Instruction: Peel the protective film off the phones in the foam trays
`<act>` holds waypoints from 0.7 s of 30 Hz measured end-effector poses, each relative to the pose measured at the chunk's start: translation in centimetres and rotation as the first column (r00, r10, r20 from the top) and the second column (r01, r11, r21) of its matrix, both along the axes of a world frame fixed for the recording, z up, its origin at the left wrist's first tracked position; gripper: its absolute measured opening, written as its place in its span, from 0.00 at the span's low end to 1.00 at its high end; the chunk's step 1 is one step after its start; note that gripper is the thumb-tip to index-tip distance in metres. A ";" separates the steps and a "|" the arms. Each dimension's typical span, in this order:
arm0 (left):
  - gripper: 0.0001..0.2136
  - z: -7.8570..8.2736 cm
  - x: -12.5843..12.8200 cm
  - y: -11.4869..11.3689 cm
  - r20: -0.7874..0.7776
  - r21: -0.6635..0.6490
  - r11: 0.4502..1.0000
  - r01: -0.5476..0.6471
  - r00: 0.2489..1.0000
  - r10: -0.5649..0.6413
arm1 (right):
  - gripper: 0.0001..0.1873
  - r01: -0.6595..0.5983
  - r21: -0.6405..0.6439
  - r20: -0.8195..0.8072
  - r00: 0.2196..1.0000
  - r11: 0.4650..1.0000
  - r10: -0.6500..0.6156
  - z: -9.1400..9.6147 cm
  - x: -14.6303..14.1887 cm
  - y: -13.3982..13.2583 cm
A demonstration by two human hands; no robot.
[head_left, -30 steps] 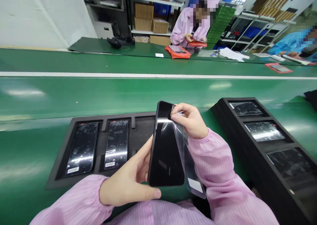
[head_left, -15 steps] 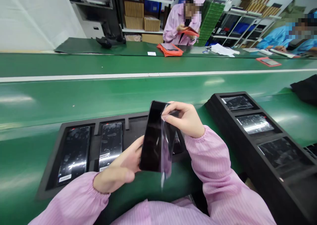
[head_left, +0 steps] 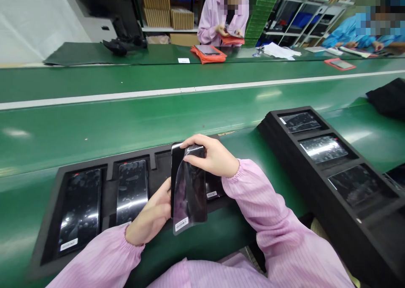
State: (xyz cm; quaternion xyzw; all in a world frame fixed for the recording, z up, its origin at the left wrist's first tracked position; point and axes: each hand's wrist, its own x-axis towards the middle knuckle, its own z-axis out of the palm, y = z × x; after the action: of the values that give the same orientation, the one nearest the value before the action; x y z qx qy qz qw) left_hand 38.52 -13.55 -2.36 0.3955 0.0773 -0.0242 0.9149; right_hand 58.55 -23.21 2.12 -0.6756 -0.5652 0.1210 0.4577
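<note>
My left hand (head_left: 155, 217) is closed around the left edge of a phone (head_left: 176, 165) with a glossy black screen, held upright over a black foam tray (head_left: 107, 197). At the phone's top, my right hand (head_left: 215, 156) pinches a clear screen film (head_left: 185, 203). The film curls away from the glass and hangs across its front, with a white barcode label at its lower end. Left of my hands, two film-covered phones, one by the tray's left end (head_left: 82, 207) and another beside it (head_left: 133, 186), lie in their slots. Another labelled piece partly shows behind the held phone.
A second black foam tray (head_left: 294, 169) with several film-covered phones stands on the right. Across the green bench (head_left: 133, 123), a co-worker in pink (head_left: 209, 17) handles a red sleeve near a red stack (head_left: 208, 53). A person in blue sits far right. Black cloth (head_left: 387, 98) lies at right.
The phone and both hands have moved left and slightly down in view. The film has swung leftward over the phone's front, and its barcode label now faces me.
</note>
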 end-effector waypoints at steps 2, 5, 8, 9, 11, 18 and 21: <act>0.29 -0.3 0.3 -0.1 -0.062 0.117 0.993 -0.028 0.997 0.035 | 0.15 -0.008 -0.032 0.030 1.000 0.999 0.009 -0.3 0.2 0.1; 0.29 -0.5 0.7 -0.3 -0.153 0.225 0.973 -0.042 0.985 0.078 | 0.14 -0.032 -0.063 0.059 0.998 0.998 0.036 -0.6 0.4 0.3; 0.31 -0.7 0.9 -0.3 -0.193 0.197 0.980 -0.014 0.980 0.053 | 0.04 0.030 -0.042 0.158 0.987 0.999 -0.023 -0.7 0.5 0.3; 0.31 -0.9 1.0 -0.3 -0.193 0.190 0.982 -0.008 0.980 0.046 | 0.02 0.065 -0.023 0.210 0.976 0.998 -0.059 -0.5 0.5 0.2; 0.29 -1.3 1.0 -0.4 -0.180 0.205 0.979 -0.011 0.982 0.049 | 0.03 0.083 -0.010 0.310 0.948 0.997 -0.076 0.0 0.3 -0.1; 0.23 -2.9 0.6 -0.9 -0.137 0.315 0.948 -0.041 0.987 0.088 | 0.07 0.094 -0.079 0.437 0.898 0.992 -0.050 4.1 -3.2 -3.3; 0.23 -3.2 0.4 -1.0 -0.139 0.325 0.942 -0.089 0.980 0.141 | 0.11 -0.081 -0.094 0.463 0.879 0.992 0.115 3.8 -6.8 -4.2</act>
State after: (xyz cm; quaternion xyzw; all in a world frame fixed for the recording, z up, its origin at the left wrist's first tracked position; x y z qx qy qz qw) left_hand 38.92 -14.50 -5.56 0.5288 0.1765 0.0105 0.8301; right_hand 51.72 -27.39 5.92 -0.6712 -0.6876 -0.0021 0.2770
